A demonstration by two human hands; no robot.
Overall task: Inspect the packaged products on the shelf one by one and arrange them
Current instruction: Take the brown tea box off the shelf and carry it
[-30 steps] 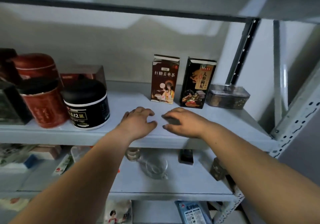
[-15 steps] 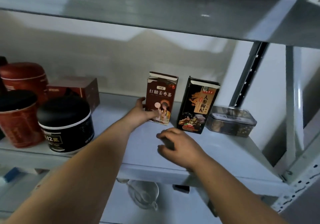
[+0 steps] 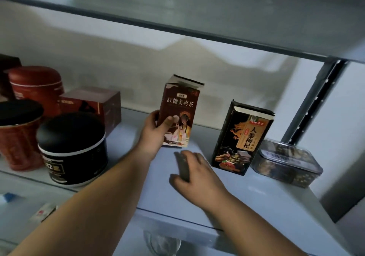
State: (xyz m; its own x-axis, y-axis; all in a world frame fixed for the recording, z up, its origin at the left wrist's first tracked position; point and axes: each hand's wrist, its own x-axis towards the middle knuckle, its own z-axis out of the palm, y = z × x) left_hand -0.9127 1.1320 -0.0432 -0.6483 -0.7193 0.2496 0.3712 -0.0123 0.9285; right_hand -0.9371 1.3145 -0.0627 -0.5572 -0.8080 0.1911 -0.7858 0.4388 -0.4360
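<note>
A tall brown tea box [image 3: 181, 105] with white Chinese characters stands on the grey shelf [image 3: 256, 200], tilted slightly. My left hand [image 3: 156, 135] grips its lower left side, thumb across the front. My right hand [image 3: 195, 172] rests on the shelf in front of it with fingers loosely curled, holding nothing. To the right stands a black box [image 3: 243, 137] with a gold label, and beside that lies a clear plastic container [image 3: 286, 162] of dark snacks.
At the left stand a black jar [image 3: 73, 149] with a white band, two red canisters [image 3: 19, 135] [image 3: 35, 85] and a dark red box [image 3: 92, 105]. An upper shelf [image 3: 197, 18] hangs close overhead. A slotted upright post [image 3: 314, 99] rises at the right.
My left hand went from the shelf's front to the brown tea box and took hold of it, tilting it. My right hand stayed on the shelf.
</note>
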